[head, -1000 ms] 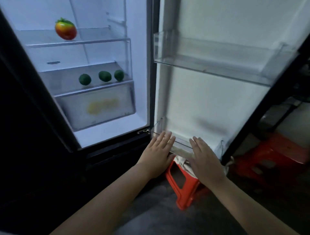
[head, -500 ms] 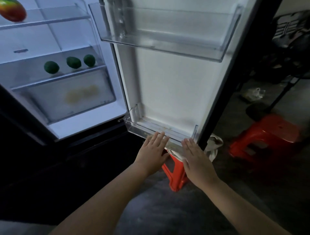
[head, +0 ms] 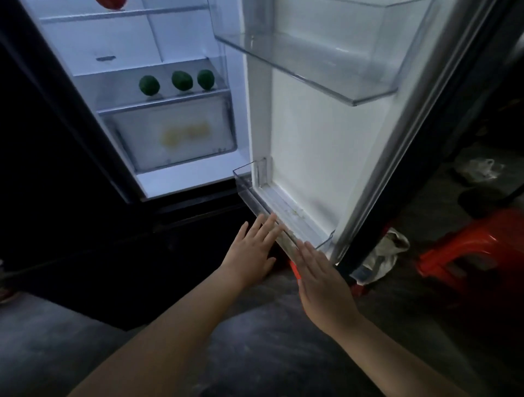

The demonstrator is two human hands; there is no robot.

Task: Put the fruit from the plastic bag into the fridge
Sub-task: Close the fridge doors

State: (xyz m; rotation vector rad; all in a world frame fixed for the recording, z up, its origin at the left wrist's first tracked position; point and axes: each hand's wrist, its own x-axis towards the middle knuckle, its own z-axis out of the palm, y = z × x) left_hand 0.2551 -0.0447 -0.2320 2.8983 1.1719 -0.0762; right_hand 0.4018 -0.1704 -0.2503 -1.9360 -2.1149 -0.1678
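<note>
Green fruit (head: pixel 182 80), three of them, sit in a row on the glass shelf (head: pixel 158 103) above the crisper drawer (head: pixel 147 147) inside the fridge (head: pixel 127 45). A red fruit (head: pixel 112 3) is half cut off on the shelf above. The row runs left to right along the shelf's near edge. Each green one is close to round, so I read little long axis; the middle one is perhaps slightly taller than wide.

I judge the loading done or nearly so, and the step in hand to be the door (head: pixel 312 141). My left hand (head: pixel 252 249) and right hand (head: pixel 323 280) lie flat at the front of the lower door bin (head: pixel 255 198), fingers straight, each grip apart and holding nothing. The next move calls for an even push toward the fridge body, fingers kept clear of the closing gap.

A white plastic bag (head: pixel 380 255) slumps low behind the door's right edge, near a red stool (head: pixel 465 249). Whether fruit is left in it I cannot tell.
</note>
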